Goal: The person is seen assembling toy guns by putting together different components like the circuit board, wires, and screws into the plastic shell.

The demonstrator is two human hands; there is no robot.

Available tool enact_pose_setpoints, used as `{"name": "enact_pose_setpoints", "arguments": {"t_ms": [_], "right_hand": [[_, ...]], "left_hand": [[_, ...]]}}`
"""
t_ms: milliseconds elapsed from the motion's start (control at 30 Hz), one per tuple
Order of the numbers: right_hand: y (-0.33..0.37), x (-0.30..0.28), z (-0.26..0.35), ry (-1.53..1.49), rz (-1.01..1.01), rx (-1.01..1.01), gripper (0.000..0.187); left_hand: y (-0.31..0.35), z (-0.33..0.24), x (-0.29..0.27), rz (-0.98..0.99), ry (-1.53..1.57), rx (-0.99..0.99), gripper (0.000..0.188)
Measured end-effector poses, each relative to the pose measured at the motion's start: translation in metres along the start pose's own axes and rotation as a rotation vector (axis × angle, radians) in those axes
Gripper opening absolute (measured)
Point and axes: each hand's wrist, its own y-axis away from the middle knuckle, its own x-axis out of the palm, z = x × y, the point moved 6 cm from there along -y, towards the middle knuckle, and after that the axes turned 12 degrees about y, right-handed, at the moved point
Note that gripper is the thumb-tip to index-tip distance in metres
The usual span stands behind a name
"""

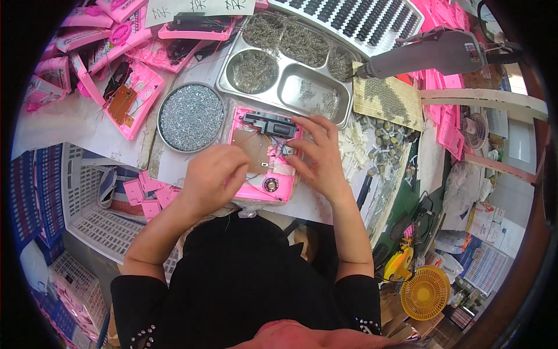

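Note:
A pink plastic housing [278, 195] lies open on the bench before me. Inside it sit a brown circuit board [258, 152], thin wires, a black plastic module [270, 124] at the far end and a small round speaker [271, 184] at the near right. My left hand [214, 174] is closed over the housing's left side, fingers curled together; whatever they hold is hidden. On the right side, my right hand [321, 156] grips the housing with curved, separated fingers, their tips reaching in near the wires and the black module.
Left of the housing stands a round tray of small screws [192, 118]. Behind it is a metal compartment tray [285, 74] of springs. An electric screwdriver [421, 55] hangs at the far right, above white and metal parts [372, 142]. Pink housings [136, 96] pile up far left.

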Motion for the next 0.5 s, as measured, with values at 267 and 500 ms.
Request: {"name": "enact_pose_setpoints", "arguments": {"t_ms": [267, 500], "right_hand": [[0.009, -0.009, -0.005, -0.031, -0.078, 0.009, 0.028], [0.045, -0.042, -0.015, 0.068, -0.094, 0.094, 0.031]], "left_hand": [[0.010, 0.011, 0.014, 0.089, -0.010, -0.049, 0.016], [0.010, 0.004, 0.009, 0.070, -0.004, -0.032, 0.013]]}}
